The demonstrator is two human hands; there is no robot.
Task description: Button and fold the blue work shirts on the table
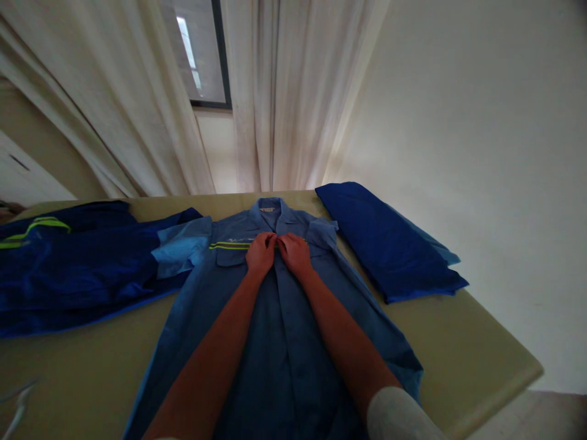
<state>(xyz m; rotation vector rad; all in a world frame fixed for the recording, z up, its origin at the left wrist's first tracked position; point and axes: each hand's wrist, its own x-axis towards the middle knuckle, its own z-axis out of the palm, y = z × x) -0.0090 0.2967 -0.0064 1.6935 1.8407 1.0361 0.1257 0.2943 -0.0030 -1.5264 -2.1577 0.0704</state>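
Observation:
A blue-grey work shirt (279, 318) lies spread front side up, its collar at the far end and yellow stripes across the chest. My left hand (261, 252) pinches the edge of the front opening just below the collar. Close beside it, my right hand (295, 252) pinches the other side of the opening, fingertips nearly touching the left ones. Whatever small part sits between the fingertips is hidden. Both forearms reach over the body of the shirt.
The shirt rests on a padded tan table (458, 348). Dark blue garments with yellow stripes (92, 263) lie at the left, and a folded dark blue garment (380, 244) at the right. Behind are cream curtains (302, 91), a window (197, 55) and a white wall (481, 153).

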